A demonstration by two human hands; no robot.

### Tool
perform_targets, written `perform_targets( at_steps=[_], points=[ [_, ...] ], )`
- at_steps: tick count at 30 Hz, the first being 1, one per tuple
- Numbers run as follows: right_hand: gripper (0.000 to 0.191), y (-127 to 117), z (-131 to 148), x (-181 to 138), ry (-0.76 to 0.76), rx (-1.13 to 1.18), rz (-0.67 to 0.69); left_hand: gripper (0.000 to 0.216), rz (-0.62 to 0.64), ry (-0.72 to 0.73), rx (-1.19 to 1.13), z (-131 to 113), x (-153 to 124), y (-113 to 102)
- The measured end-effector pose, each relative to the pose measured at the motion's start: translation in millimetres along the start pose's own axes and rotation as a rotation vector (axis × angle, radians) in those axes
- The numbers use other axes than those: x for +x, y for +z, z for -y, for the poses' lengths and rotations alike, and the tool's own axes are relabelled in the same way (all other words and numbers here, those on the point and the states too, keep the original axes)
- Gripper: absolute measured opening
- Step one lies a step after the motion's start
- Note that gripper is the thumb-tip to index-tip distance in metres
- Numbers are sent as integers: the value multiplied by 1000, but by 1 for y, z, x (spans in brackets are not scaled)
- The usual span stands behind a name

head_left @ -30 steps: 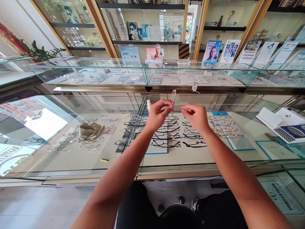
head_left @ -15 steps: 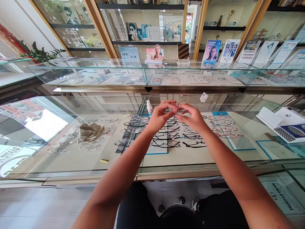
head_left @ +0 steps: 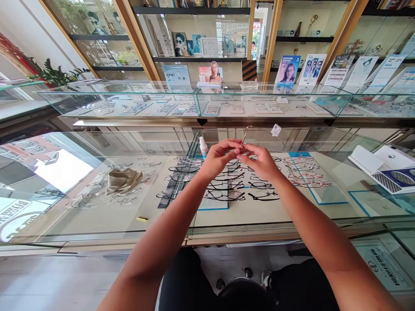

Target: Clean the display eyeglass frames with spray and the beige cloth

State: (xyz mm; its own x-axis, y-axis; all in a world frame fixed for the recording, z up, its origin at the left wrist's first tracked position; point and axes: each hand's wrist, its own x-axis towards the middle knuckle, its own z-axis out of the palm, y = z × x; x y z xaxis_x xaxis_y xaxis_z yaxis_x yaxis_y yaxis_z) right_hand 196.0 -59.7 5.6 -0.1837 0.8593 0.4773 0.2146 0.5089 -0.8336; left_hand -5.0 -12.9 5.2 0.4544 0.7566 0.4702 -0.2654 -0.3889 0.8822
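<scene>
Above the glass counter, my left hand (head_left: pixel 221 159) and my right hand (head_left: pixel 260 160) meet with their fingertips closed on one pair of eyeglasses (head_left: pixel 245 134). Its thin metal temple rises past the fingers, and a small white tag (head_left: pixel 276 130) hangs off to the right. Most of the frame is hidden behind my fingers. Under the glass, rows of black-rimmed eyeglasses (head_left: pixel 225 195) lie below my hands. A small white spray bottle (head_left: pixel 203 147) stands just left of my left hand.
A crumpled beige cloth (head_left: pixel 123 180) rests on the counter at left, with a small yellow object (head_left: pixel 142 219) nearer me. At right stands an opened white box (head_left: pixel 385 166). Beyond the counter runs a second glass display case (head_left: pixel 227 113) with upright cards (head_left: pixel 287 74) on top.
The eyeglasses have turned slightly in my fingers, so more of the temple shows. The right hand's fingers have lowered and drawn a little closer to the left.
</scene>
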Motion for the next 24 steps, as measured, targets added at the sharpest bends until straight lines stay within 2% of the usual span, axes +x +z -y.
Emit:
perform_targets(
  at_steps=[3,5,7,9,11,12,14,18,21,24],
  points=[
    [43,-1,-2,0,-5,7,-23,31,-9,-5,-2,0,1,-1],
    [44,-1,-3,0,-7,1,-50,29,-64,9,63,1,1,-4],
    [44,-2,-3,0,-9,-18,-74,22,-222,52,263,1,1,-9],
    [43,-3,-3,-1,-11,-34,-85,18,-442,90,584,0,1,-13],
    [43,-4,-3,-2,-13,-38,-89,26,-609,54,894,0,1,-16],
    [43,-4,-3,-2,-11,-37,-89,33,-647,-1,1009,0,0,-18],
    [44,-4,-3,-2,-4,-32,-94,45,-642,-143,1158,3,0,-20],
    [45,-5,-5,-1,-2,-23,-101,66,-520,-357,1283,12,0,-26],
    [44,-5,-7,0,-9,-23,-96,72,-443,-447,1299,17,0,-32],
    [45,-5,-7,0,-6,-22,-95,72,-401,-456,1311,20,0,-37]
  ],
)
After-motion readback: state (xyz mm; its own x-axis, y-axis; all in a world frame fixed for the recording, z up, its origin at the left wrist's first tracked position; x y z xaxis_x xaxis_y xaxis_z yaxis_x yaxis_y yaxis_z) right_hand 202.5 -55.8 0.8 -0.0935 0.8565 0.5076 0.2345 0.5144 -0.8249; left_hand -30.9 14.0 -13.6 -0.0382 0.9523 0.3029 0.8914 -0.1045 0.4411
